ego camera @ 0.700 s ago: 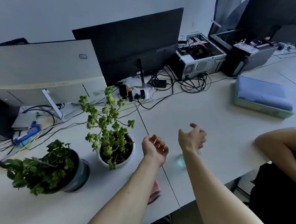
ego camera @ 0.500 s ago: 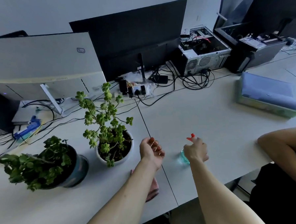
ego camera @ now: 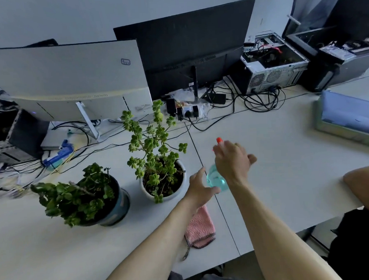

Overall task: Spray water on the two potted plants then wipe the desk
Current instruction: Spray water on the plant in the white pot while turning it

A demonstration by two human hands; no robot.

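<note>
My right hand (ego camera: 232, 161) grips the top of a teal spray bottle (ego camera: 215, 177) with an orange nozzle, lifted just right of the plants. My left hand (ego camera: 200, 187) is spread open, its fingers touching the bottle's lower body. A tall leafy plant stands in a white pot (ego camera: 179, 189) just left of my left hand. A bushier plant sits in a dark blue-grey pot (ego camera: 118, 207) further left. A pink cloth (ego camera: 200, 228) lies on the white desk (ego camera: 288, 177) under my left forearm.
Two monitors (ego camera: 69, 81) stand behind the plants, with a power strip (ego camera: 186, 112) and tangled cables. Open computer cases (ego camera: 271, 66) line the back right. A blue-topped box (ego camera: 349, 118) lies at the right. Another person's arm (ego camera: 365, 186) rests at the desk's right edge.
My right hand came down onto the spray bottle, closed on it and lifted it toward the white pot. My left hand opened and moved right to the bottle's base.
</note>
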